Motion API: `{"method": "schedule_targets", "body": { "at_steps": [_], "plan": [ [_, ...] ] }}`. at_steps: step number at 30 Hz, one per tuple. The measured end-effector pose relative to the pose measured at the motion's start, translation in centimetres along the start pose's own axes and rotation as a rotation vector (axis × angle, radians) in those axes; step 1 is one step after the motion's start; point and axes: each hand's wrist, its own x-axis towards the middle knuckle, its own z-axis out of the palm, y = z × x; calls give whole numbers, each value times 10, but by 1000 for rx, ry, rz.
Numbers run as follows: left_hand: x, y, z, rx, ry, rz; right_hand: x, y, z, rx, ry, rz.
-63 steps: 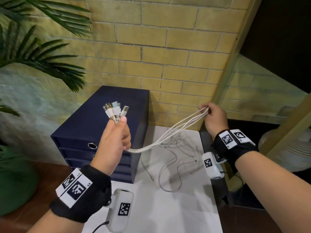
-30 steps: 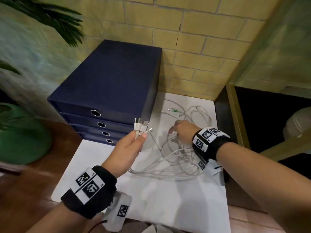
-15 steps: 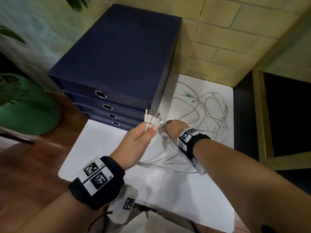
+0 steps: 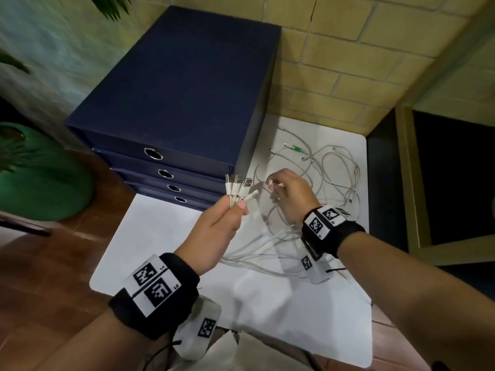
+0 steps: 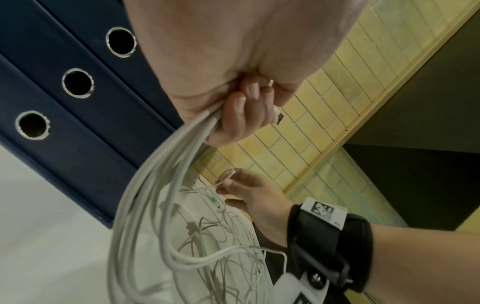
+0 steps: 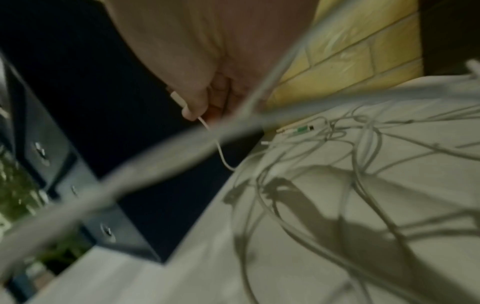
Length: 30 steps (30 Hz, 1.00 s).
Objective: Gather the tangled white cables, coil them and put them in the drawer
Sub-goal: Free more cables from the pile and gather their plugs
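Left of everything else stands the drawer box (image 4: 171, 87), all four drawers closed; take it as the landmark. Just in front of its right front corner, the left hand (image 4: 217, 231) is clenched round a bundle of plugs (image 4: 238, 188), which stick up past the fingers (image 5: 241, 115) toward the corner, while their cables (image 5: 145, 195) hang down from the fist and trail rightward onto the table (image 4: 294, 317).

Right of that fist, and only a short gap from it, the right hand (image 4: 290, 196) pinches one more plug end (image 6: 178, 99) between thumb and fingertip. That plug's thin cord drops away to the tangle (image 4: 329, 172), which lies loose on the table to the right of the box, well behind and beyond the right hand.

The move to come looks like a handover: the pinched plug lies to the right of the bundle and points leftward toward it, so the right hand is the nearer one and need only travel left, laying the plug alongside the others.
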Motion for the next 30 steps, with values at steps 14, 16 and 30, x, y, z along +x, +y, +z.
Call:
{"method": "schedule_targets", "body": {
  "at_steps": [14, 16, 30],
  "plan": [
    [2, 19, 27, 35, 83, 190, -45, -94, -82, 852, -25, 121],
    [0, 27, 31, 33, 69, 223, -52, -101, -84, 814, -22, 98],
    [-17, 55, 48, 196, 32, 353, -70, -114, -108, 624, 216, 49]
  ]
}}
